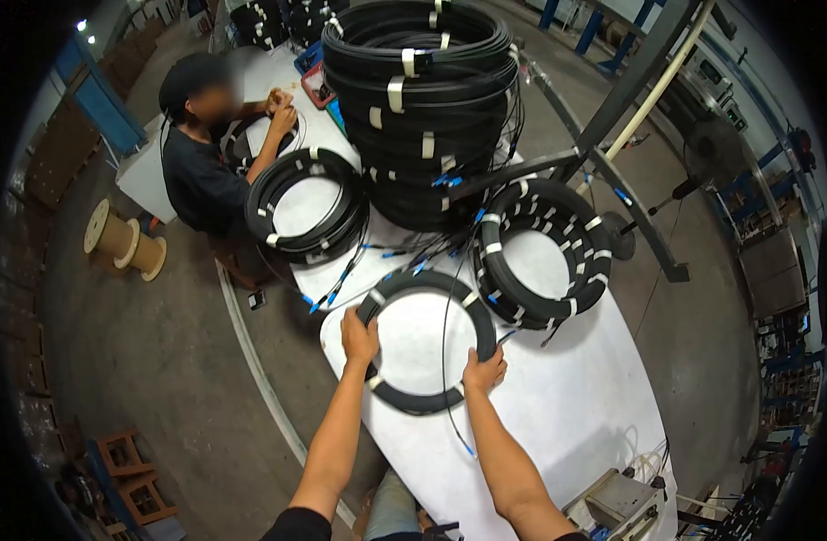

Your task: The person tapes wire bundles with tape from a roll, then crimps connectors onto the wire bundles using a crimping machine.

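A coil of black cable (415, 400), bound with white tape bands, is at the near part of the white table. My left hand (359, 336) grips its left side, fingers wrapped round the bundle. On the right side, my right hand (485, 371) is closed around the same coil. One thin loose cable end crosses the ring's middle and runs down past its lower edge to a blue connector (469, 450). More blue-tipped cable ends (420, 268) lie just beyond the coil's far edge.
A tall stack of black coils (427, 135) rises behind, flanked by a left stack (265, 212) and a right stack (493, 266). A metal stand arm (522, 174) reaches over the table (580, 383). A co-worker (202, 171) handles cable at far left. A metal device (616, 500) stands near right.
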A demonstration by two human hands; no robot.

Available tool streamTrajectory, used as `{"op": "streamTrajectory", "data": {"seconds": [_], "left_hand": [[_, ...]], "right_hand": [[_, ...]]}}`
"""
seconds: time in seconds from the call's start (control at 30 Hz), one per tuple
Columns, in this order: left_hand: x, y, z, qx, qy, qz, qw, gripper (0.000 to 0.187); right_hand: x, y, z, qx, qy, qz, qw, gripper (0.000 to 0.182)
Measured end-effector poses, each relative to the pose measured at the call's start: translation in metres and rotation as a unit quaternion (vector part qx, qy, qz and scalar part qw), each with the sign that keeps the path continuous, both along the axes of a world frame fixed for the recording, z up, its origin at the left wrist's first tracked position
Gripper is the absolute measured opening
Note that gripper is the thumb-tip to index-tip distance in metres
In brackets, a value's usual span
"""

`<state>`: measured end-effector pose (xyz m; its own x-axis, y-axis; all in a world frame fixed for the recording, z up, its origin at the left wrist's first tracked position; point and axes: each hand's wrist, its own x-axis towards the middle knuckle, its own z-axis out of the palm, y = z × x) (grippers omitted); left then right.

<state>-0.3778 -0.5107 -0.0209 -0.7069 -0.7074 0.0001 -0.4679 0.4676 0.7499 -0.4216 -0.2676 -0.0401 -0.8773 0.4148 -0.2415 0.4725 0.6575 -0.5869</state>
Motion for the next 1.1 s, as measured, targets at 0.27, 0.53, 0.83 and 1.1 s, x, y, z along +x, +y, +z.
{"op": "streamTrajectory", "data": {"seconds": [0.27,0.53,0.83,1.1], "left_hand": [[0.093,0.079,-0.005,0.024,-0.007,0.053,0.998,0.047],[0.188,0.165,0.002,0.083,-0.001,0.057,0.995,0.05],[0.298,0.241,0.005,0.143,-0.052,0.058,0.987,0.055],[0.331,0.288,0.017,0.073,-0.071,-0.029,0.994,0.048]], "right_hand": [[0.061,0.068,0.002,0.037,0.052,0.062,0.996,0.068],[0.159,0.152,0.009,0.033,0.132,0.078,0.988,0.064],[0.24,0.23,0.023,0.078,0.131,0.163,0.975,0.06],[0.301,0.307,0.023,0.075,0.124,0.191,0.971,0.057]]}}
